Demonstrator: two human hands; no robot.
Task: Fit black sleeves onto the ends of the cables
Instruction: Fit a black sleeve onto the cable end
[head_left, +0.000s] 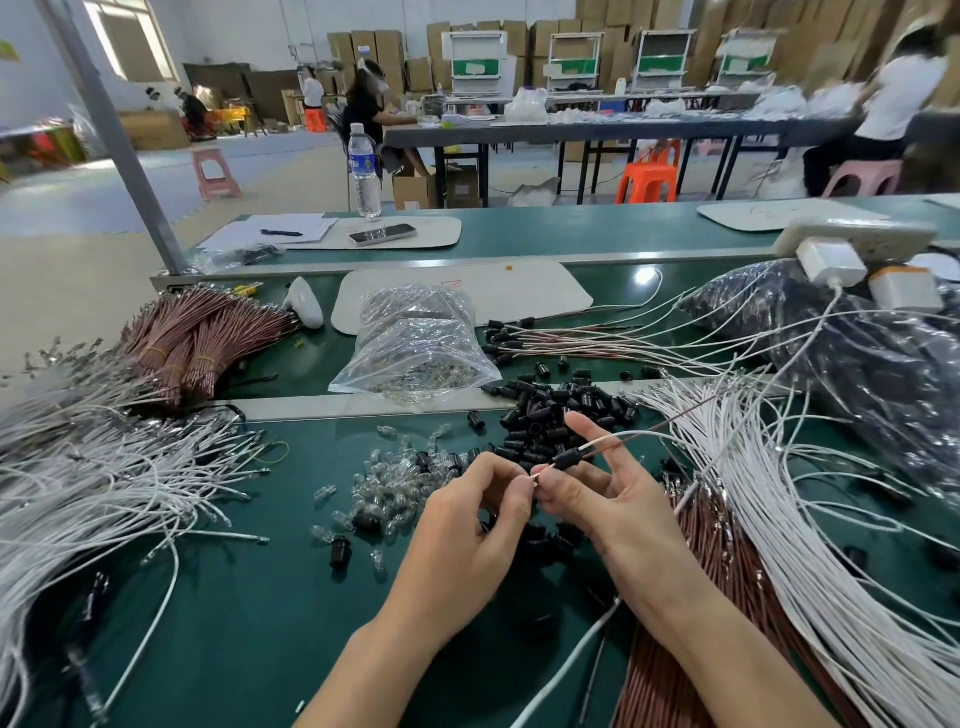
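Observation:
My left hand (480, 512) pinches the tip of a pair of cables, one white and one brown (613, 441), over the green table (234, 597). A black sleeve (571, 458) sits threaded on this pair a little back from the tip. My right hand (608, 493) holds the cables beside the sleeve, with index and little fingers raised. Behind the hands lies a heap of loose black sleeves (556, 410). Fitted cables with black sleeves (514, 338) lie in a row further back.
White cables (104, 483) fan out at left, white cables (779, 493) and brown cables (711, 571) at right. Small clear bulbs (384, 478) lie left of my hands. A clear bag (415, 348), brown bundles (197, 338), a dark bag (857, 358) and a water bottle (363, 171) stand beyond.

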